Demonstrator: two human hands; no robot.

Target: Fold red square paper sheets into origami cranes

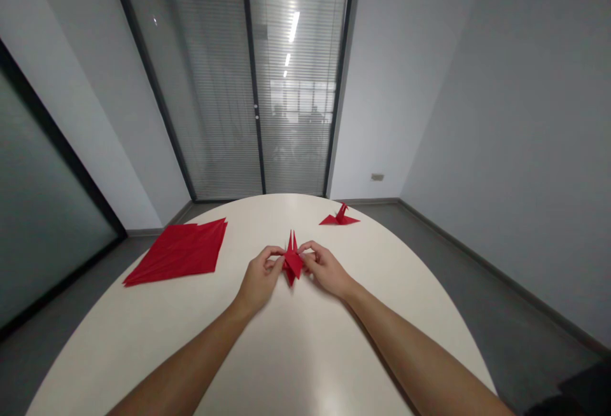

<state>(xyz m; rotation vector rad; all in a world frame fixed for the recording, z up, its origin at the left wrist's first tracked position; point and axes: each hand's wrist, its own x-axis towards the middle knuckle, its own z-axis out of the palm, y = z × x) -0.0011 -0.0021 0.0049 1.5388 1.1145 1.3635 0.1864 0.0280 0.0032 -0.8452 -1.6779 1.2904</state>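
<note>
Between my two hands is a partly folded red origami paper [293,263], with two thin points standing up at its far end and wider flaps toward me. My left hand [261,276] pinches its left edge between thumb and fingers. On the other side, my right hand [325,268] grips the right edge with thumb and forefinger. The fingertips hide parts of both edges. Farther off to the right, a finished-looking red paper crane [340,216] sits on the table with its wings spread.
A stack of red paper sheets [184,250] lies at the left of the round white table [296,365]. Beyond the table stand a glass partition with blinds [214,85] and a pale wall [396,72] with a socket [377,177].
</note>
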